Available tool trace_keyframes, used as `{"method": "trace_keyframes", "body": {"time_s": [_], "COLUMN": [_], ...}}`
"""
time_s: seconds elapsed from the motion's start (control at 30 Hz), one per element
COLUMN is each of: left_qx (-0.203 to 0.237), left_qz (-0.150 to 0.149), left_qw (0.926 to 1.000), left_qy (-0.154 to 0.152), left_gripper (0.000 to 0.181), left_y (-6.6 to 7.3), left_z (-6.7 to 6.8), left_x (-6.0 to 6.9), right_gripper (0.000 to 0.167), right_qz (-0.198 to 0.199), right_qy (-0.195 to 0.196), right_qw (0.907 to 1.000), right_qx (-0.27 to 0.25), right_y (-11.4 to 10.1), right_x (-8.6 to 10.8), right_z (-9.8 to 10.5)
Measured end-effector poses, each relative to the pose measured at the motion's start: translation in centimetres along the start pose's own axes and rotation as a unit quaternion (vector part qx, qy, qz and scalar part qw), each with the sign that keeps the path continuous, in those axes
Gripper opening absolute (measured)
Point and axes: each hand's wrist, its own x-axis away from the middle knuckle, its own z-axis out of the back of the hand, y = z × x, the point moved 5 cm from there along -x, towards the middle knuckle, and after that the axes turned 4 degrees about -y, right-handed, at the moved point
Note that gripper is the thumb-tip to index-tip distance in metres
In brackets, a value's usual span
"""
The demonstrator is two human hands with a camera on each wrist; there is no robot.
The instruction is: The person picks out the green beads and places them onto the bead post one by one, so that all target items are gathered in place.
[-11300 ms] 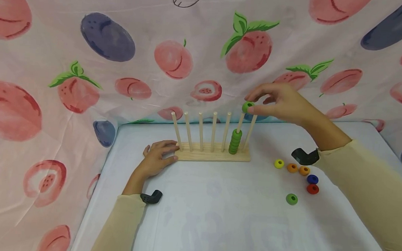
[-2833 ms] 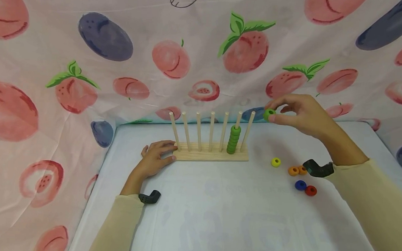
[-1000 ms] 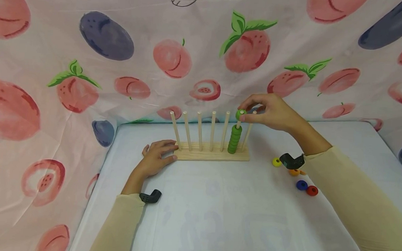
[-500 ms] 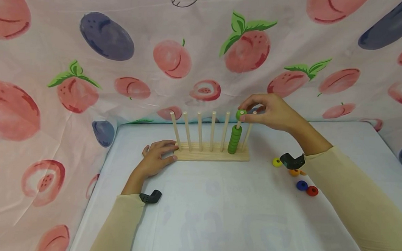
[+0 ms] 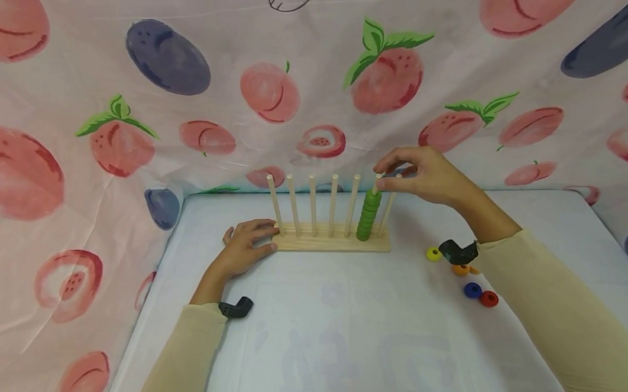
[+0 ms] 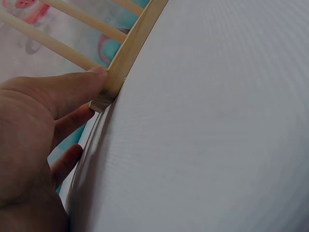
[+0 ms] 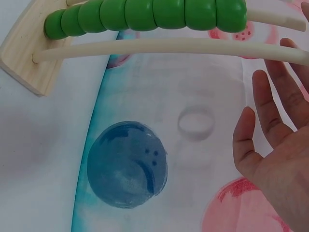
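A wooden peg stand with a row of upright pegs stands near the back of the white table. My left hand holds its left end; in the left wrist view, the thumb and a finger pinch the end of the base. Green beads are stacked on the second peg from the right, and only the peg's tip rises above them. My right hand hovers at that tip, fingers loosely bent. The right wrist view shows the fingers apart from the green beads, holding nothing.
Loose beads lie right of the stand: yellow, orange, blue and red. The right wrist camera partly covers another orange one. A fruit-print cloth hangs behind the table.
The right hand brought a green bead from the right onto the peg and let it go; it dropped onto the stack. The left hand kept its hold on the stand.
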Motion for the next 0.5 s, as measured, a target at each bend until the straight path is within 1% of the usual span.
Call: {"method": "trace_keyframes", "body": {"time_s": [0.17, 0.27, 0.4, 0.5], "left_qx": [0.004, 0.017, 0.022, 0.006], "left_qz": [-0.005, 0.0, 0.02, 0.043], "left_qw": [1.0, 0.9998, 0.9994, 0.999], "left_qy": [0.002, -0.007, -0.019, -0.008], "left_gripper": [0.043, 0.044, 0.044, 0.043], "left_y": [0.1, 0.2, 0.8, 1.7], "left_z": [0.0, -0.1, 0.4, 1.5], "left_x": [0.1, 0.1, 0.2, 0.4], "right_gripper": [0.022, 0.021, 0.027, 0.034], "right_qz": [0.009, 0.002, -0.026, -0.038], "right_qy": [0.005, 0.015, 0.027, 0.035], "right_qw": [0.9999, 0.9995, 0.9976, 0.9953], "right_qx": [0.012, 0.029, 0.057, 0.082], "right_y": [0.4, 0.9, 2.0, 2.8], "right_x": [0.5, 1.4, 3.5, 5.3], "right_z": [0.3, 0.8, 1.8, 2.7]}}
